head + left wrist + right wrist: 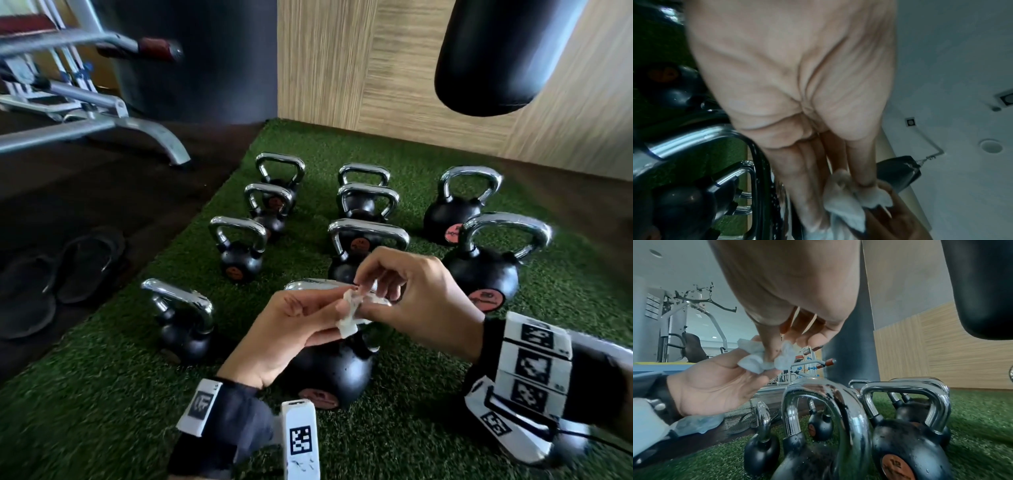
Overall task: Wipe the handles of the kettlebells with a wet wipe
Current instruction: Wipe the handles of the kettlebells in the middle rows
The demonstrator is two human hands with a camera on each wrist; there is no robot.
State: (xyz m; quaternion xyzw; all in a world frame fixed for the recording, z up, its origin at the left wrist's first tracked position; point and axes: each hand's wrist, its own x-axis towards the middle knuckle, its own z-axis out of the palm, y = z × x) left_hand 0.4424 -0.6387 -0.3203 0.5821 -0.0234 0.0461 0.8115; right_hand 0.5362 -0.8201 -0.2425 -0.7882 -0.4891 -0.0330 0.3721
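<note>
Black round kettlebells (pixel 239 262) are shown with a matt, slightly pebbled coating on the bodies; their handles (pixel 238 226) are of mirror-bright chromed metal, beaded with water droplets in the right wrist view. A crumpled white wet wipe (pixel 764 356) of soft fibrous cloth-like paper is seen. The floor is covered by rough green artificial turf (pixel 428 428). The wall is faced with grained pale wood panelling (pixel 376 68). A smooth, semi-gloss black punching bag (pixel 507 51) is seen.

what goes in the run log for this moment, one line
phase: readying wet wipe | hands: left hand and right hand both pinch it | position: above nearest kettlebell handle, apart | wiping: not underway
</note>
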